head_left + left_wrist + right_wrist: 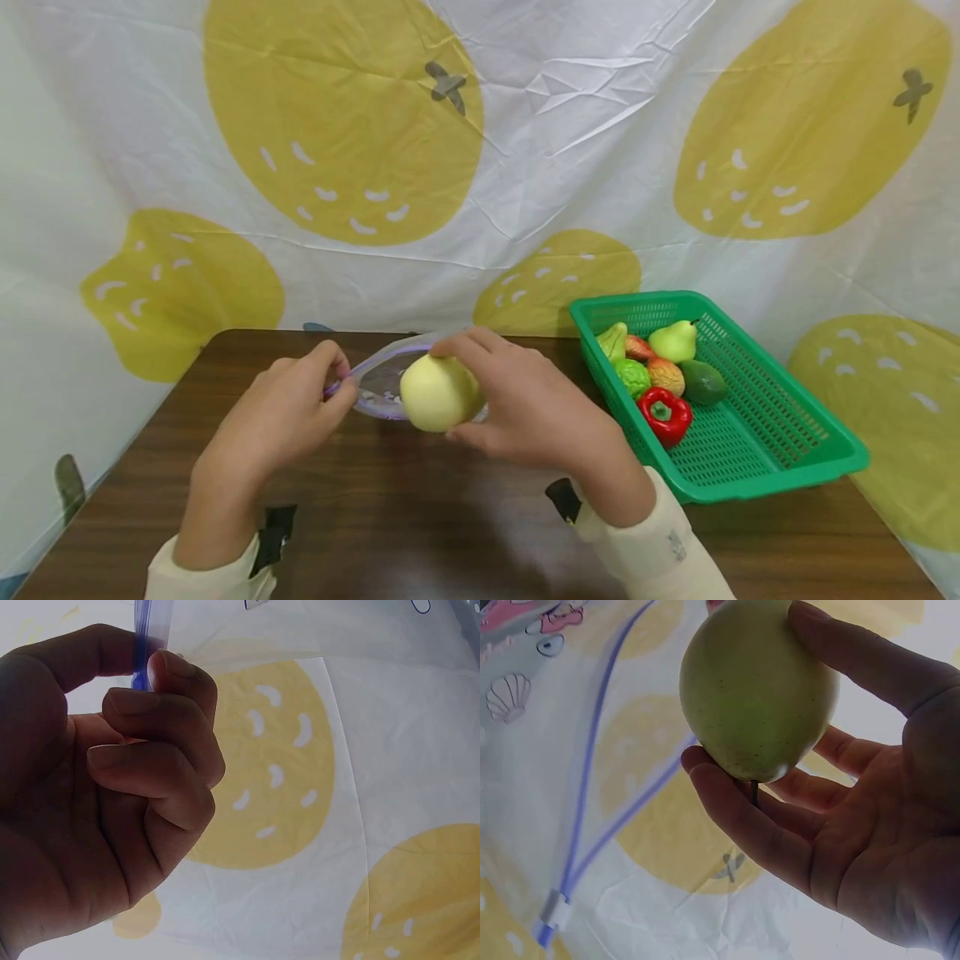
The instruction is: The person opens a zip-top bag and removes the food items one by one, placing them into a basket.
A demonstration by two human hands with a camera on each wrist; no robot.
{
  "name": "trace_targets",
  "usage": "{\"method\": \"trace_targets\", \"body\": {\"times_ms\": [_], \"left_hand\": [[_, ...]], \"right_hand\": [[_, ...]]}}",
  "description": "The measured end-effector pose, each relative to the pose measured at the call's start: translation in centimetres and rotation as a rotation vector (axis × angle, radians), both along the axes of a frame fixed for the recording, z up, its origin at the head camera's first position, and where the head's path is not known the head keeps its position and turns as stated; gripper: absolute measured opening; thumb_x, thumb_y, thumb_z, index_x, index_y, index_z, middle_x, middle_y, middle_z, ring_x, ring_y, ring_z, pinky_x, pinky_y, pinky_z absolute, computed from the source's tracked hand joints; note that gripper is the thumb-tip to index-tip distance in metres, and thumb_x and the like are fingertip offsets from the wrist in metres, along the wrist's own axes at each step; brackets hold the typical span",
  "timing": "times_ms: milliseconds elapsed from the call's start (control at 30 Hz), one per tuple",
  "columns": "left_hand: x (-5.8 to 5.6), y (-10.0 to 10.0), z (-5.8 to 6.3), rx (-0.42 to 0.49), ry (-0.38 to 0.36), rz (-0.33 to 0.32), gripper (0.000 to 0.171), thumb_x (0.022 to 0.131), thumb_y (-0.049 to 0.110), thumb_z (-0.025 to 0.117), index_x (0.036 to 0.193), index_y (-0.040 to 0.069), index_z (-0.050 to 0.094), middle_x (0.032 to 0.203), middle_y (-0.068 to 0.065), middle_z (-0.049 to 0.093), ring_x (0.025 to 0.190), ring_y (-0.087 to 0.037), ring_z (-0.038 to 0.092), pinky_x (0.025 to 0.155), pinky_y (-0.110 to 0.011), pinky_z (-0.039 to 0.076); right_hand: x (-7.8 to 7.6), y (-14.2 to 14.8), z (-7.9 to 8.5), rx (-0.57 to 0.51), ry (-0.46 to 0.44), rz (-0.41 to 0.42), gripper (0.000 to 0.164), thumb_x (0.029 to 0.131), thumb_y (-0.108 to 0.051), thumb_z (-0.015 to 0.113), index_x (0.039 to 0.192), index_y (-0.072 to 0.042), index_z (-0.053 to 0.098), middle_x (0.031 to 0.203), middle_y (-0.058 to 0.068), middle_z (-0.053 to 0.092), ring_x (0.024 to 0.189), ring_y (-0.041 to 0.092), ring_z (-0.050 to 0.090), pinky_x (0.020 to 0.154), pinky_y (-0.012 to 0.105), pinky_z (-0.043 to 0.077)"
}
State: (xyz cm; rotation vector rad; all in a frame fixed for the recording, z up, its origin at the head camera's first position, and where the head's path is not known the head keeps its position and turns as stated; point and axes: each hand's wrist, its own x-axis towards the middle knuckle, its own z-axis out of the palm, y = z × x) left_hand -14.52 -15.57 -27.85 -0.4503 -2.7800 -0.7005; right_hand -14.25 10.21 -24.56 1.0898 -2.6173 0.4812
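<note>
Between the thumb and fingers of my right hand [525,404] is a round, pale green apple [437,394]. In the right wrist view, the apple [757,690] has its dark stem pointing down toward the palm. My left hand [281,408] pinches the purple zip edge of a clear zip bag [384,412] near one end of its mouth. The bag's mouth gapes, and the apple is in front of it, covering its right part. A white slider [555,910] and a printed shell show on the bag in the right wrist view.
To the right, a green plastic basket [750,454] holds a pear [673,341], a red bell pepper [665,416], an avocado [702,382] and several other pieces of produce. A fruit-printed sheet [525,175] hangs behind the brown table [360,533].
</note>
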Motion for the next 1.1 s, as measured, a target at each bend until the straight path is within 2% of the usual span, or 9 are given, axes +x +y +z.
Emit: {"method": "trace_targets", "body": {"times_ms": [300, 567, 733, 900, 1100], "left_hand": [[0.0, 0.0, -0.1, -0.004, -0.002, -0.002, 0.009, 0.09, 0.015, 0.054, 0.091, 0.007, 0.057, 0.062, -0.001, 0.049, 0.057, -0.019, 0.049, 0.056, -0.037, 0.04], [-0.1, 0.0, -0.1, -0.004, -0.003, -0.003, 0.008, 0.09, 0.015, 0.054, 0.091, 0.008, 0.057, 0.061, -0.001, 0.049, 0.057, -0.02, 0.049, 0.056, -0.037, 0.041], [-0.2, 0.1, 0.0, -0.006, 0.001, -0.004, 0.008, 0.09, 0.016, 0.054, 0.091, 0.008, 0.057, 0.062, -0.001, 0.05, 0.058, -0.02, 0.05, 0.056, -0.038, 0.041], [-0.2, 0.1, -0.1, -0.01, -0.001, -0.004, 0.008, 0.09, 0.016, 0.054, 0.091, 0.008, 0.057, 0.062, -0.002, 0.05, 0.058, -0.021, 0.05, 0.056, -0.038, 0.041], [-0.3, 0.2, -0.1, -0.014, -0.006, -0.007, 0.008, 0.09, 0.016, 0.054, 0.092, 0.008, 0.057, 0.062, -0.001, 0.05, 0.058, -0.02, 0.05, 0.056, -0.038, 0.041]], "right_hand": [[-0.1, 1.5, 1.0, 0.025, 0.014, -0.021, 0.067, 0.068, -0.023, 0.085, 0.125, -0.011, 0.052, 0.116, 0.004, 0.061, 0.09, 0.017, 0.059, 0.08, 0.039, 0.056], [-0.9, 3.0, 1.7, 0.02, 0.051, -0.054, 0.063, 0.067, -0.018, 0.084, 0.12, -0.009, 0.051, 0.106, 0.006, 0.064, 0.088, 0.019, 0.058, 0.078, 0.042, 0.055], [-1.5, 4.3, 1.8, 0.03, 0.059, -0.085, 0.063, 0.068, -0.017, 0.085, 0.12, -0.006, 0.051, 0.11, 0.008, 0.061, 0.092, 0.022, 0.056, 0.082, 0.043, 0.053], [-1.9, 5.7, 1.7, 0.054, 0.018, -0.149, 0.067, 0.069, -0.017, 0.086, 0.123, -0.006, 0.049, 0.115, 0.01, 0.059, 0.094, 0.024, 0.056, 0.081, 0.045, 0.053], [-2.6, 7.0, 1.8, 0.048, -0.013, -0.188, 0.068, 0.068, -0.016, 0.086, 0.123, -0.003, 0.048, 0.109, 0.013, 0.06, 0.088, 0.026, 0.056, 0.078, 0.046, 0.053]]}}
